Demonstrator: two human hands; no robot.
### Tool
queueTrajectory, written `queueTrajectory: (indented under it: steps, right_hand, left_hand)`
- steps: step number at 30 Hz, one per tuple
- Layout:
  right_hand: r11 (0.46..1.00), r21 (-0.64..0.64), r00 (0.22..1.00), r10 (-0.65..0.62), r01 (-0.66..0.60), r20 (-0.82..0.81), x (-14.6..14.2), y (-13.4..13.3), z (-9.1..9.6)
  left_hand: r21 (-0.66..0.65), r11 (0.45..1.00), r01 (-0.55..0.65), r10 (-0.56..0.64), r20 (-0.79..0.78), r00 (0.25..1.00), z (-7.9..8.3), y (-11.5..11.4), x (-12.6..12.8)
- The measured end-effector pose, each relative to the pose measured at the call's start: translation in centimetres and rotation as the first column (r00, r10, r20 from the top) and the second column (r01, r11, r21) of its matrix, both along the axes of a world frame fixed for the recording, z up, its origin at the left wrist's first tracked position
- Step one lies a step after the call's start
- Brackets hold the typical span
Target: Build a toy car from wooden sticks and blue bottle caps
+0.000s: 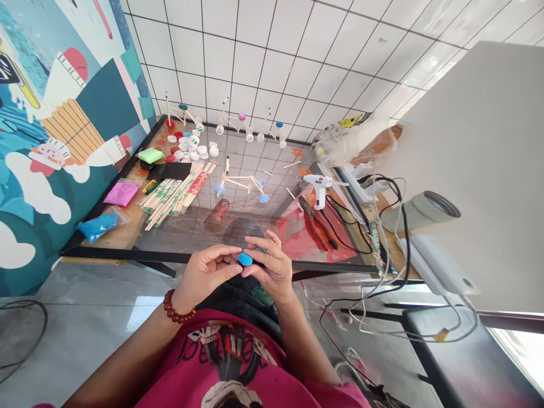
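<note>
A small, rounded lump of blue modelling clay [245,259] sits between my two hands, just in front of the table's near edge. My left hand [215,265] pinches it from the left with thumb and fingertips. From the right, the thumb and fingers of my right hand [272,266] press on it, while other fingers of that hand stick up. Beyond my hands on the glass stands a small bicycle-like stick frame [240,182] with light blue wheels and no coloured seat visible.
Three similar models with coloured seats, one with a pink seat [242,118], stand along the back. At left lie bottle caps [194,144], wrapped chopsticks [178,195] and clay packets [97,225]. A glue gun [318,190], pliers [314,221] and cables [408,238] occupy the right.
</note>
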State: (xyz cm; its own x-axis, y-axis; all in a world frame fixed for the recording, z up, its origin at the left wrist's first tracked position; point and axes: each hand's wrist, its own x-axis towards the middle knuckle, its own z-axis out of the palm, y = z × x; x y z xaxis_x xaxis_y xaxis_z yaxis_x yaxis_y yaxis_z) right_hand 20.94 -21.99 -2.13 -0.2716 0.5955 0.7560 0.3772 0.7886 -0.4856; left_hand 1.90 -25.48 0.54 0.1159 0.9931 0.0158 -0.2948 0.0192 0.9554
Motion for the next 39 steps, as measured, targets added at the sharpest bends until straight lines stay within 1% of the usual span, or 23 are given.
queueTrajectory:
  steps: [3, 7, 14, 18, 22, 26, 29, 32, 36, 39]
  right_hand:
    - [1.0, 0.024, 1.0, -0.008, 0.007, 0.028, -0.24, -0.07, 0.06]
    - [0.999, 0.027, 0.999, -0.024, 0.023, 0.046, -0.53, -0.15, 0.09]
    - [1.0, 0.009, 1.0, 0.018, -0.018, 0.002, -0.65, -0.25, 0.13]
    - [1.0, 0.005, 1.0, 0.002, -0.002, 0.015, -0.76, -0.33, 0.01]
    - [1.0, -0.017, 0.999, 0.002, -0.001, 0.035, -0.65, -0.31, -0.11]
    - [1.0, 0.018, 1.0, 0.017, -0.017, -0.001, -0.59, -0.31, -0.28]
    - [1.0, 0.031, 1.0, 0.001, -0.001, -0.005, -0.66, -0.38, -0.45]
    - [0.999, 0.029, 1.0, -0.016, 0.015, 0.017, -0.73, -0.49, -0.57]
    - [0.999, 0.042, 0.999, -0.017, 0.014, 0.052, -0.75, -0.58, -0.56]
    - [0.999, 0.044, 0.999, 0.002, -0.003, 0.042, -0.76, -0.58, -0.51]
  left_hand:
    - [0.028, 0.998, -0.049, 0.051, -0.043, 0.998, 0.07, 0.14, 0.21]
    - [0.032, 0.993, -0.113, 0.116, -0.089, 0.989, 0.0, 0.2, 0.34]
    - [0.05, 0.995, -0.084, 0.087, -0.065, 0.994, -0.36, 0.07, -0.01]
    - [0.051, 0.991, -0.12, 0.124, -0.088, 0.988, -0.38, -0.01, 0.04]
    - [0.022, 0.997, -0.079, 0.08, -0.043, 0.996, -0.21, -0.14, -0.06]
    - [-0.074, 0.997, -0.019, 0.02, 0.009, 1.0, -0.31, -0.39, -0.37]
    - [-0.127, 0.991, 0.048, -0.046, 0.024, 0.999, -0.53, -0.54, -0.42]
    - [-0.115, 0.991, 0.061, -0.064, -0.022, 0.998, -0.66, -0.55, -0.18]
    - [-0.047, 0.999, -0.011, 0.005, -0.127, 0.992, -0.61, -0.45, 0.22]
    - [-0.009, 1.0, -0.028, 0.026, -0.192, 0.981, -0.51, -0.4, 0.34]
